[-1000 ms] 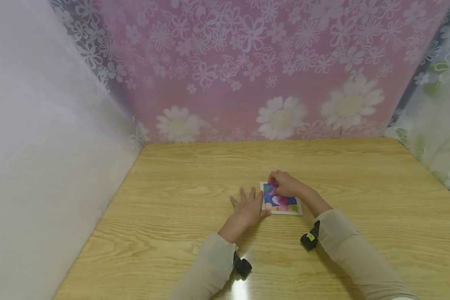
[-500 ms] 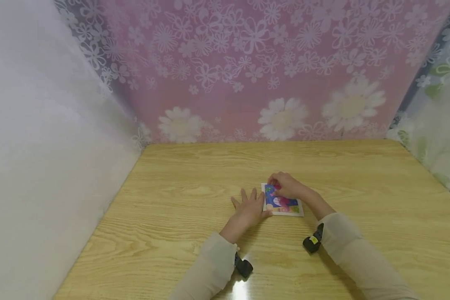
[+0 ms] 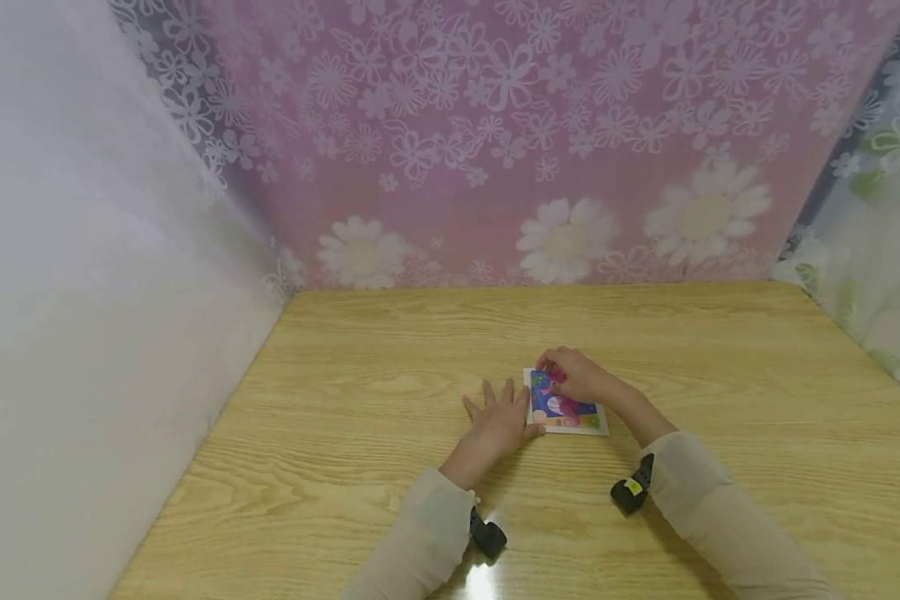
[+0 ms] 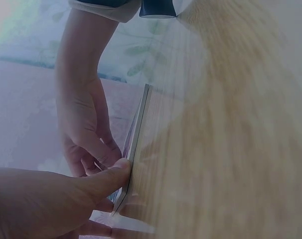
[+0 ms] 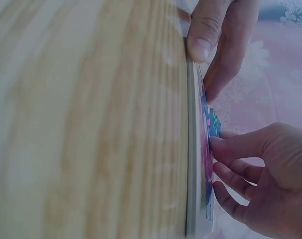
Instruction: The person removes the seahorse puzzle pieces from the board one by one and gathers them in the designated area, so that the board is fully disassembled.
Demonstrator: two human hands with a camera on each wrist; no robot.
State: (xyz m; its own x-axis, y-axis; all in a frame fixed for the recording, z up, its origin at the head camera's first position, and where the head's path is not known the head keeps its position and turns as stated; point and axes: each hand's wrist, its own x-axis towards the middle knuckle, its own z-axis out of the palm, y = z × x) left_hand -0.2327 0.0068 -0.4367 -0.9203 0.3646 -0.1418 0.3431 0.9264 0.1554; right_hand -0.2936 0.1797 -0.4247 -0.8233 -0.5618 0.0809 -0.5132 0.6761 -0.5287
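Nearest, pale sleeves [image 3: 416, 533] and black wrist devices [image 3: 489, 537] lead up to the hands. The left hand [image 3: 495, 428], fingers spread apart, touches the left corner of a white-bordered board [image 3: 581, 432], which lies flat on the worktop [image 3: 322, 483]. Over the board's picture, the right hand [image 3: 583, 377] pinches a tilted blue piece [image 5: 215, 121]. Beyond hangs pink flowered cloth [image 3: 450, 158].

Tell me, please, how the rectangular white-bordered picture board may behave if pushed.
The picture board looks fairly stiff: its edge runs straight in the right wrist view. Lying flat, it seems unlikely to tip, but may slide on the glossy wood-grain table.
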